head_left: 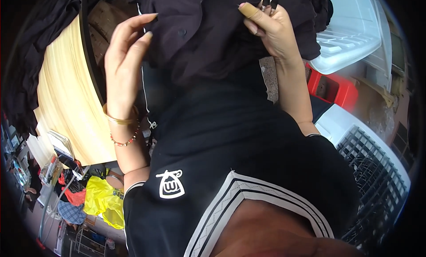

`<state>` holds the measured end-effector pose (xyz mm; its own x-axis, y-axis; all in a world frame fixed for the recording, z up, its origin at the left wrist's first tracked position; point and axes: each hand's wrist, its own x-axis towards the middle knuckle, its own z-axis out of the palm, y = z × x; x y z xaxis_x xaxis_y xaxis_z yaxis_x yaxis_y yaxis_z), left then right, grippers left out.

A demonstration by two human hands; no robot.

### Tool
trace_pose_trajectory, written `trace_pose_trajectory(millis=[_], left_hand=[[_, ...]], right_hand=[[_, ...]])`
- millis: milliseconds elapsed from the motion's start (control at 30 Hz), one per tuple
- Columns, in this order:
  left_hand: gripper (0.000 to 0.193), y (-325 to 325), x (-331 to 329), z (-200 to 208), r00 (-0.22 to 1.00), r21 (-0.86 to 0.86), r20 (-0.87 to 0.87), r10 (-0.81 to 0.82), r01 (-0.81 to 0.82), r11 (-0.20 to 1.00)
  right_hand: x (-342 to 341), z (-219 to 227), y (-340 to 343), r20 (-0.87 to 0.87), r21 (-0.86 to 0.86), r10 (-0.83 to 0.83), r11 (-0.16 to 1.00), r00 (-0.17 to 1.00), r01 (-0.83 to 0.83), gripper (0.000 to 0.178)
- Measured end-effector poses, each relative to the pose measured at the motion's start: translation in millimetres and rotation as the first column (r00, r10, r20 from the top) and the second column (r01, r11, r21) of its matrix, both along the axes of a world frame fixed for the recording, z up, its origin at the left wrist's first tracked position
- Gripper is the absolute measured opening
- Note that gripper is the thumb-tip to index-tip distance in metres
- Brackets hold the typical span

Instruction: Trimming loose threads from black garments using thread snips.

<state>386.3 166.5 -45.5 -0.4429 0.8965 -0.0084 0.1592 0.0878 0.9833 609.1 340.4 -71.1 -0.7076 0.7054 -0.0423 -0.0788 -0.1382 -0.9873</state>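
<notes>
A dark garment (pixel 213 39) with a button on it lies across my lap and the area ahead of me. My left hand (pixel 124 57) is at its left side, thumb and forefinger apart with nothing between them; a gold bangle and a red-beaded bracelet circle the wrist. Over the garment's right part, my right hand (pixel 279 35) has its fingers curled in, and a tan wrap covers the thumb. Some small metallic thing (pixel 265 8) shows behind that thumb, too hidden to name.
On the left stands a light wood-grain tabletop (pixel 71 92), dark cloth (pixel 26 66) hanging at its far edge. Below it is a yellow plastic bag (pixel 104 201). Rightward are a clear plastic bin (pixel 350 39), a red stool (pixel 341 90) and a white-rimmed dark lattice basket (pixel 377 168).
</notes>
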Motion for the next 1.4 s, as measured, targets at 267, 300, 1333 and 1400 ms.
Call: trace_pose_trajectory(millis=[267, 300, 1333, 1400], left_hand=[[0.032, 49, 36, 0, 0.991, -0.004, -0.037, -0.125, 0.125, 0.992], [0.027, 51, 35, -1, 0.990, 0.014, 0.034, -0.136, 0.135, 0.991], [0.021, 43, 38, 8, 0.939, 0.068, 0.282, -0.197, 0.185, 0.980], [0.022, 43, 37, 7, 0.921, 0.078, 0.338, -0.192, 0.176, 0.981]], right_hand=[[1, 11, -3, 0.051, -0.022, -0.045, 0.999, 0.998, 0.046, 0.031], [1, 13, -4, 0.054, 0.001, -0.082, 0.997, 0.995, 0.082, 0.024], [-27, 24, 2, -0.131, 0.898, -0.086, 0.411, 0.988, 0.155, 0.028], [-28, 24, 2, -0.343, 0.913, 0.042, 0.249, 0.938, 0.323, 0.027]])
